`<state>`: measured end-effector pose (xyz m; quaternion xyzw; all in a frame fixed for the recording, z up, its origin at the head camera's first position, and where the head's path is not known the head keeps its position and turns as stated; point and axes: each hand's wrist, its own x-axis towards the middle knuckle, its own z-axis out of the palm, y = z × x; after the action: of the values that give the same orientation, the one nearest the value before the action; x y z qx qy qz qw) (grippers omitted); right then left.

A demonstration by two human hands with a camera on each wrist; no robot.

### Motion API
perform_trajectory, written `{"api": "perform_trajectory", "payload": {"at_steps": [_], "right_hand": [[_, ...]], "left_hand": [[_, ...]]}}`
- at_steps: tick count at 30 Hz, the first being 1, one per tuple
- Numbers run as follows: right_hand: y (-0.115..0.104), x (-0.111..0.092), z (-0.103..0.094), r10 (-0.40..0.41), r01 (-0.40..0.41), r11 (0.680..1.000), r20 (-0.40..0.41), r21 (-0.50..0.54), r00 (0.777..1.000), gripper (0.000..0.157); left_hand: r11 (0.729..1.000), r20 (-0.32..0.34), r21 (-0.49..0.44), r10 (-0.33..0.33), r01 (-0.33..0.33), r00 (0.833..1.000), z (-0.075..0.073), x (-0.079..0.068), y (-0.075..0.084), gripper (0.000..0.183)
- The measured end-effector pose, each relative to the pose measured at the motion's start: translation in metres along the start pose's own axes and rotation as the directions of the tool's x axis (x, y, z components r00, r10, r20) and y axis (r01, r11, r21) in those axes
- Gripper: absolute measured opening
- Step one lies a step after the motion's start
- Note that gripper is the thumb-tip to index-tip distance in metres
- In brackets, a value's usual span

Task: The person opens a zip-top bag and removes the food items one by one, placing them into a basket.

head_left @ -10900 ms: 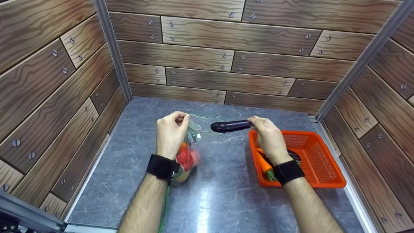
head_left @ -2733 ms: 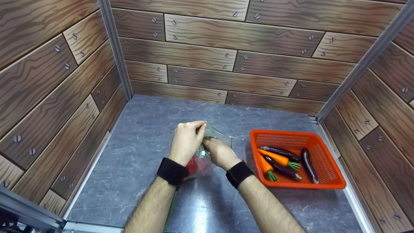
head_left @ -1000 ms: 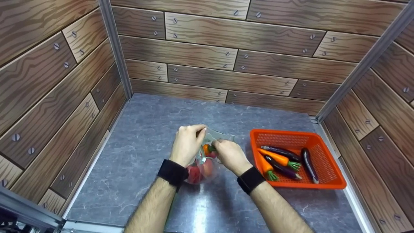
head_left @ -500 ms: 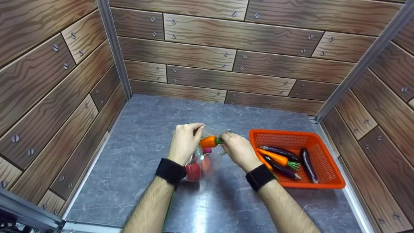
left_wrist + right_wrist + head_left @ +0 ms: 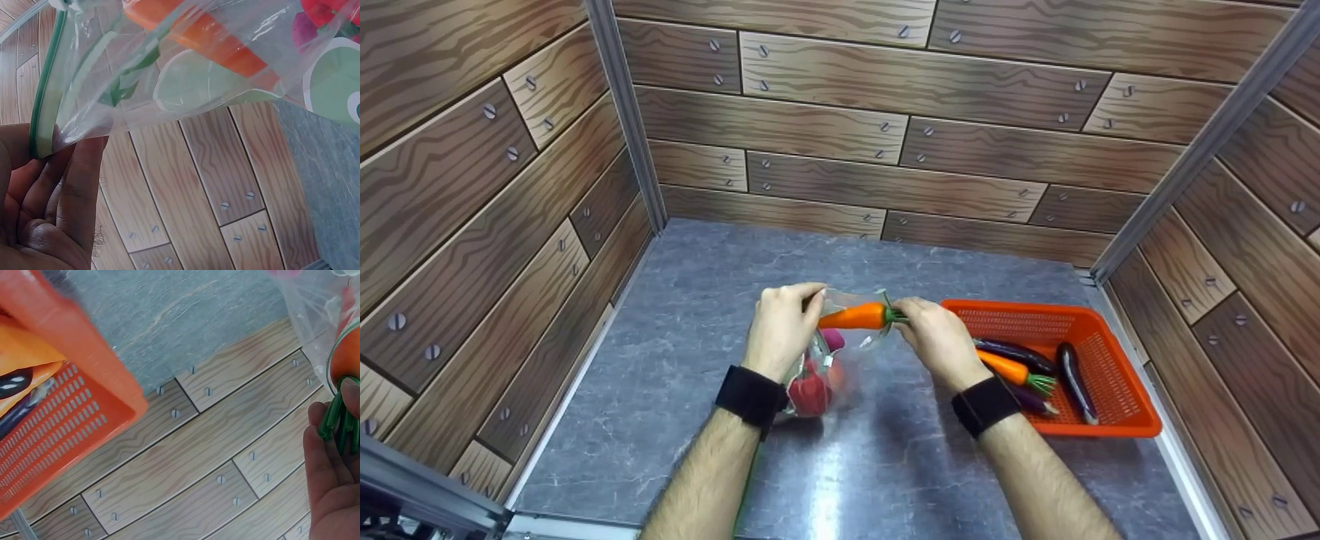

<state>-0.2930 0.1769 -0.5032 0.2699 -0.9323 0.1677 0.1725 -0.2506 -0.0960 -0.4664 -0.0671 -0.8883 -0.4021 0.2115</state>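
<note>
With thumb and fingers my left hand [image 5: 781,330] pinches the rim of a clear zip bag [image 5: 48,95], beside its green zip strip. My right hand [image 5: 941,341] pinches the green stems [image 5: 336,417] of an orange carrot [image 5: 861,316]. The carrot lies nearly level, its leafy end at the bag's mouth and its body still within the plastic; my left hand covers its tip in the head view. Lower in the bag sit a red bell pepper [image 5: 810,396] and a purple piece [image 5: 832,340], whose kind I cannot tell.
An orange-red perforated basket [image 5: 1117,360] stands at the right on the grey marbled table [image 5: 697,255]. Inside are several eggplants [image 5: 1078,382] and an orange carrot [image 5: 1006,367]; my right hand and wrist hide its left part. Wood-patterned walls [image 5: 825,135] enclose the table.
An eggplant, held by my right hand earliest, is no longer in it. That hand then reached into the bag; over the last second it has drawn the carrot rightward to the bag's mouth.
</note>
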Motion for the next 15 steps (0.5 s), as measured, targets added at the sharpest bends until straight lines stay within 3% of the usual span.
{"api": "perform_trajectory", "payload": {"at_steps": [15], "right_hand": [[0.032, -0.011, -0.013, 0.093, -0.093, 0.996, -0.021, 0.003, 0.995, 0.027]], "left_hand": [[1.000, 0.006, -0.004, -0.004, 0.004, 1.000, -0.001, -0.001, -0.003, 0.022]]}}
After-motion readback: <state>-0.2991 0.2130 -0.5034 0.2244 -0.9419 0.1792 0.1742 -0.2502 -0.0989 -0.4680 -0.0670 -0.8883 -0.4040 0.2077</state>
